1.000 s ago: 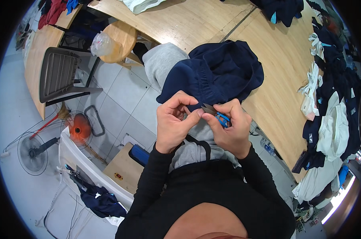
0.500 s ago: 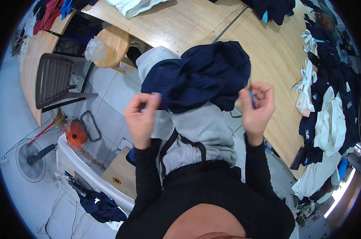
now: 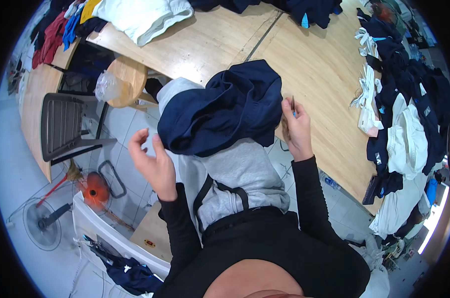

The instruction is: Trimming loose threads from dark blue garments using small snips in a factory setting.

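A navy garment [image 3: 225, 109] lies bunched across my lap, over grey sweatpants [image 3: 240, 164]. My left hand [image 3: 155, 161] hangs just left of the cloth, fingers apart and nothing in them. On the other side, my right hand [image 3: 298, 130] is closed around small thread snips [image 3: 293, 105]. Their thin dark tips point up past the fingers, and a bit of blue shows. That hand is beside the garment's right edge, over the table's near side; whether it touches the cloth I cannot tell.
A wooden table [image 3: 314, 84] spans ahead and to the right, with white clothing [image 3: 140, 20] on its far side. Navy and white garments [image 3: 409, 134] pile up at right. At left are a wooden stool [image 3: 120, 94] with a plastic bag, a grey chair [image 3: 61, 124] and fans [image 3: 93, 191].
My left hand has dropped away from the garment's edge, and its pinched fingers have spread. My right hand has turned, so the snips now point upward. The whole view has shifted somewhat.
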`<state>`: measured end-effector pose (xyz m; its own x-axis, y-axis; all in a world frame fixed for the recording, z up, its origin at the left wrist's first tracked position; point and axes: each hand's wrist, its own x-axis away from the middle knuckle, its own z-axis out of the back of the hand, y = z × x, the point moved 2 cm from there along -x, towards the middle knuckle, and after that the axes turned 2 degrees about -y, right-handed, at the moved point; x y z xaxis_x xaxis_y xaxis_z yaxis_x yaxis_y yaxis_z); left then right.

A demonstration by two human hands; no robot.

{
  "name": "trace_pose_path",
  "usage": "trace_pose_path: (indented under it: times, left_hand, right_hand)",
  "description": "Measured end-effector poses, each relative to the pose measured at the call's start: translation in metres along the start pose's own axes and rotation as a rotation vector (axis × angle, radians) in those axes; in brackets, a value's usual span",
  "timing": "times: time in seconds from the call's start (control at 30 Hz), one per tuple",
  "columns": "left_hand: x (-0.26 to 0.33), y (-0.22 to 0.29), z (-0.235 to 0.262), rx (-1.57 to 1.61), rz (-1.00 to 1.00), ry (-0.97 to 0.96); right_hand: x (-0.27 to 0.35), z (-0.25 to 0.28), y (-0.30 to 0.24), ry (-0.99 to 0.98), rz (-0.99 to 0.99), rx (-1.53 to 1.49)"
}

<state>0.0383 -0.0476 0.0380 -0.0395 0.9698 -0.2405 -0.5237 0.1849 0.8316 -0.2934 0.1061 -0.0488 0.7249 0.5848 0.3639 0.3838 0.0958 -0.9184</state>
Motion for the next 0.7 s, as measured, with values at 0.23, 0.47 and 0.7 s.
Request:
trace_pose_path:
  times: [0.23, 0.47, 0.7]
  left_hand:
    - [0.014, 0.105, -0.069, 0.111, -0.330, -0.522]
    - [0.035, 0.070, -0.044, 0.791, 0.044, -0.732]
    - [0.053, 0.032, -0.011, 0.834, 0.823, -1.122]
  right_hand:
    - [0.019, -0.024, -0.029, -0.148, -0.260, -0.279]
    - [0.069, 0.003, -0.063, -0.253, 0.042, -0.208]
    - [0.091, -0.022, -0.048, -0.456, 0.243, 0.184]
